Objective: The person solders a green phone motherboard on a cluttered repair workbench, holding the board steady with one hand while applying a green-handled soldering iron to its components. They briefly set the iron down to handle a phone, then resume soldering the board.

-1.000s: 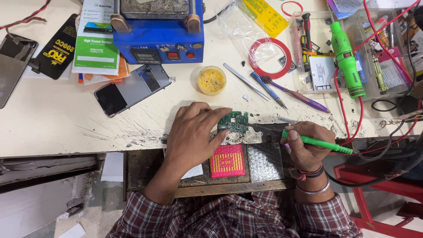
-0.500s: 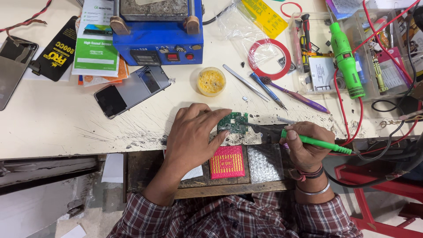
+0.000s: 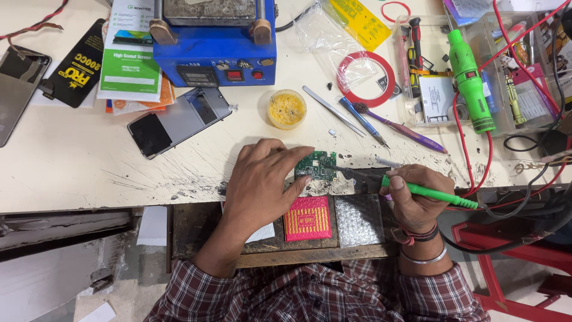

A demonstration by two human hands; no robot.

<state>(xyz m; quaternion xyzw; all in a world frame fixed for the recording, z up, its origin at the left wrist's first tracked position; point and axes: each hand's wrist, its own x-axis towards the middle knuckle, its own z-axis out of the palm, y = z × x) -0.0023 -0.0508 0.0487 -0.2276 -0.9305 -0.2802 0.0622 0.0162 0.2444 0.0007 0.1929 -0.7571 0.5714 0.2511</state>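
Observation:
A small green circuit board (image 3: pixel 318 165) lies at the front edge of the scratched white bench (image 3: pixel 71 161). My left hand (image 3: pixel 264 182) rests on the bench with its fingertips pressed on the board's left side. My right hand (image 3: pixel 413 192) grips a green-handled soldering iron (image 3: pixel 426 191), and its dark tip touches the board's right edge. A cable runs from the iron's handle off to the right.
A yellow flux pot (image 3: pixel 286 109), tweezers (image 3: pixel 332 111), a purple brush (image 3: pixel 400 127) and a red tape ring (image 3: pixel 366 79) lie behind the board. A blue heating station (image 3: pixel 214 48) and a phone (image 3: pixel 179 120) sit at the back left. An open drawer holds a pink pad (image 3: pixel 308 218).

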